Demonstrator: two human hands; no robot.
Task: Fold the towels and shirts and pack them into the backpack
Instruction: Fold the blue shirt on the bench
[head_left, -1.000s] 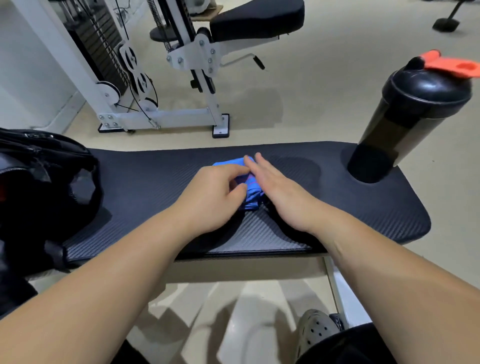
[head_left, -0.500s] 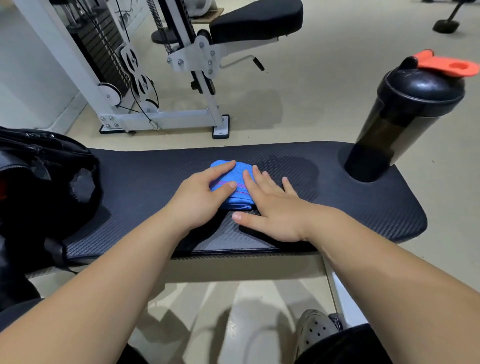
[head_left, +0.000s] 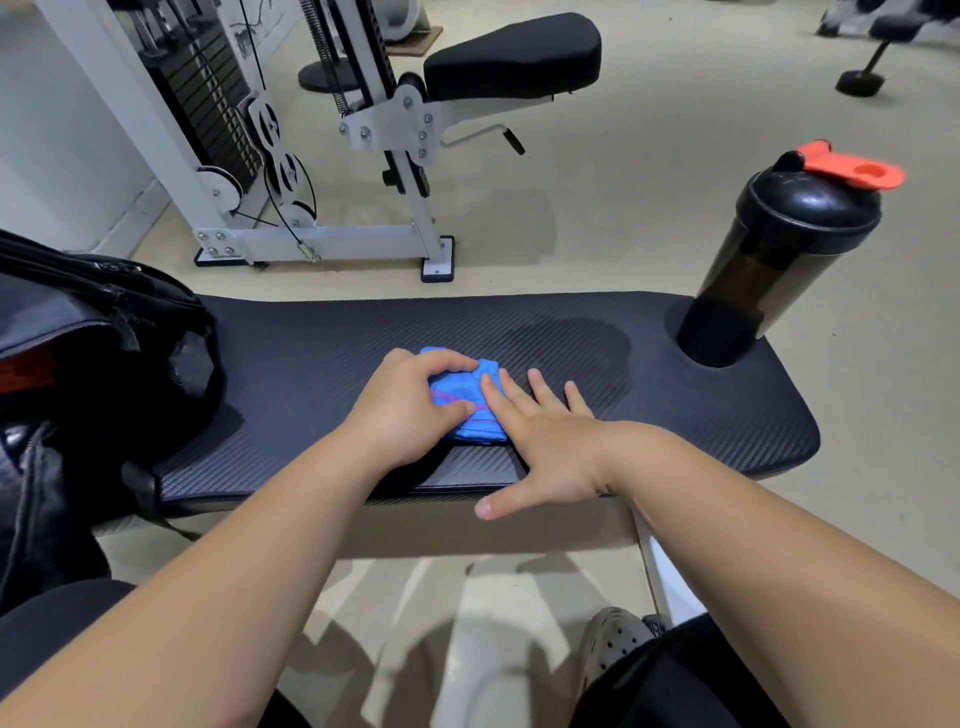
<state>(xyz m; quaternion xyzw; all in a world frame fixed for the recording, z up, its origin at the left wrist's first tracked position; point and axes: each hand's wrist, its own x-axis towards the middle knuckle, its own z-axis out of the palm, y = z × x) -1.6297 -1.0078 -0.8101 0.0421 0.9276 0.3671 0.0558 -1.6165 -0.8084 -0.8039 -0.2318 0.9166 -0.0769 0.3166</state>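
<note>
A small blue towel (head_left: 470, 397), folded into a compact square with a pink stripe, lies in the middle of the black padded bench (head_left: 623, 364). My left hand (head_left: 405, 410) curls round its left side, fingers over the far edge and thumb on top. My right hand (head_left: 540, 441) lies flat with spread fingers on the bench, its index finger touching the towel's right edge. The black backpack (head_left: 88, 353) stands open at the bench's left end, something orange showing inside.
A black shaker bottle (head_left: 779, 260) with an orange flip lid stands at the bench's right end. Behind the bench a white gym machine (head_left: 322, 156) with a black seat stands on the beige floor. My shoe (head_left: 615, 642) shows below.
My right hand has slid right and flattened on the bench, leaving mostly its index finger at the towel. My left hand has curled tighter round the folded towel.
</note>
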